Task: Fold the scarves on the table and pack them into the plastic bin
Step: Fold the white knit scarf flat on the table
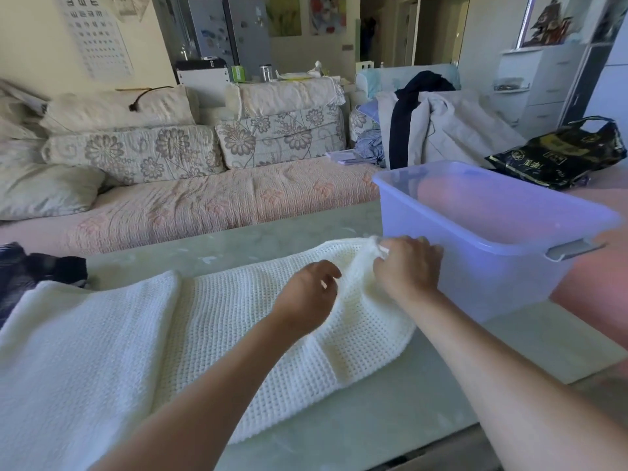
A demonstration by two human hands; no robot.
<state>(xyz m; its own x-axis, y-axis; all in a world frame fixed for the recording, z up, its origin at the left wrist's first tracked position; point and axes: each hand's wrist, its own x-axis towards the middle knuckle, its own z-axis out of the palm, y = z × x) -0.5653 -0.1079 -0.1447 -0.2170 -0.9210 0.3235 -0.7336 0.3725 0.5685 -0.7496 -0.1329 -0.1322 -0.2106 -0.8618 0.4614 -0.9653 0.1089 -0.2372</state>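
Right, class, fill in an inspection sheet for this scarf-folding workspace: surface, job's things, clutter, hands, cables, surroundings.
Surface: pale green table, partly under cloth.
Job's things: white scarf spread out; dark scarf at the left edge; plastic bin at right, looks empty.
Clutter: nothing seen.
Hands: right hand pinches the white scarf's end by the bin; left hand curled over it, grip unclear.
Cables: one dark cord on the sofa back.
Surroundings: sofa behind; black bag and clothes beyond the bin.

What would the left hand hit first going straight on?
The left hand likely meets the raised fold of the white scarf, pinched by the right hand, then that hand itself; plastic bin sits beyond. Depth unclear.
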